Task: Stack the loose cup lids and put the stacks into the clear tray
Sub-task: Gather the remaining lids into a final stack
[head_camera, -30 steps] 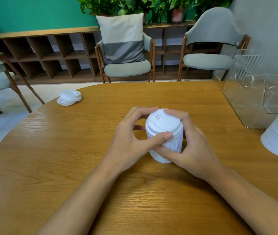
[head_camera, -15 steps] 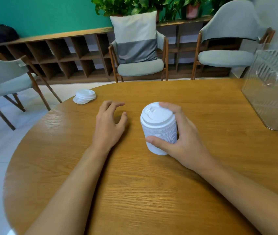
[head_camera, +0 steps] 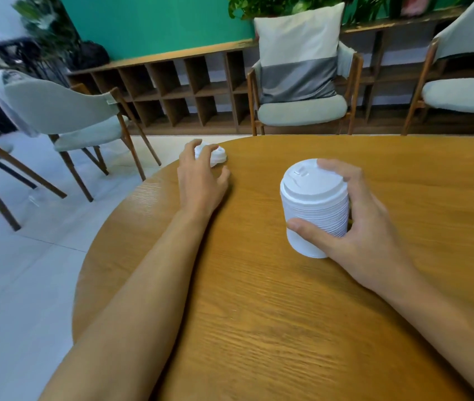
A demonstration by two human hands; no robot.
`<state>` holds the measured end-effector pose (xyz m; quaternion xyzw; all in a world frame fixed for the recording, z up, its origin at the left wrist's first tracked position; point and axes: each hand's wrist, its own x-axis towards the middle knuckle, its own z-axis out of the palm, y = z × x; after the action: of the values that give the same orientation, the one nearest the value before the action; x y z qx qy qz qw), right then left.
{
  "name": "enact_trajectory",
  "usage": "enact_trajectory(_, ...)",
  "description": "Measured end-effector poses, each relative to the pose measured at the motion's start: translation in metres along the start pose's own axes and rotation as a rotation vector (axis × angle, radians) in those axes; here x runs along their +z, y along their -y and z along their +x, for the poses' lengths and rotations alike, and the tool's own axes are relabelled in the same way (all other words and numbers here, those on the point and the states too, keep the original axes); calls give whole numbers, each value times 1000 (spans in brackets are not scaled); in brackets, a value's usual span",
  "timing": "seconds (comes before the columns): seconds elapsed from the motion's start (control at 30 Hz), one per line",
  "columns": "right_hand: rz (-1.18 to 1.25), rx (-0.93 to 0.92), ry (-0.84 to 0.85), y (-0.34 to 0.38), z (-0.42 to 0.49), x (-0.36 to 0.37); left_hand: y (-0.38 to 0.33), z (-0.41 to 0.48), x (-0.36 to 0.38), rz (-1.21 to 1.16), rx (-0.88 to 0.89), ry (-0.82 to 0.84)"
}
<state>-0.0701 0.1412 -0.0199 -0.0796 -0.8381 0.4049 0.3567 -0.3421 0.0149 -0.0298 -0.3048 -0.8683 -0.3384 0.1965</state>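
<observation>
A tall stack of white cup lids (head_camera: pixel 315 208) stands on the round wooden table (head_camera: pixel 273 314), right of centre. My right hand (head_camera: pixel 357 224) wraps around its right side, thumb across the front. Near the table's far left edge lie loose white lids (head_camera: pixel 217 156). My left hand (head_camera: pixel 201 176) reaches over them with fingers spread, fingertips touching or just above them; part of the lids is hidden by the fingers. The clear tray is out of view.
The table's curved left edge drops to a pale tiled floor. Grey-green chairs stand around: one at the left (head_camera: pixel 65 111), one behind with a cushion (head_camera: pixel 302 108), one at the far right (head_camera: pixel 461 96). Wooden cubby shelves (head_camera: pixel 189 91) line the green wall.
My left hand left the stack and stretched out to the loose lids at the table's far left. The view swung left, so the clear tray and the second stack dropped out of sight.
</observation>
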Motion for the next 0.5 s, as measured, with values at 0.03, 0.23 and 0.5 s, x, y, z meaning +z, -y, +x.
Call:
enact_trajectory(0.03, 2, -1, 2, -1, 1, 1, 5, 7, 2, 21, -22, 21)
enact_trajectory(0.23, 5, -2, 14, -2, 4, 2, 22, 40, 15, 100, -89, 133)
enact_trajectory(0.5, 12, 10, 25, -3, 3, 0, 23, 48, 18, 86, -115, 201)
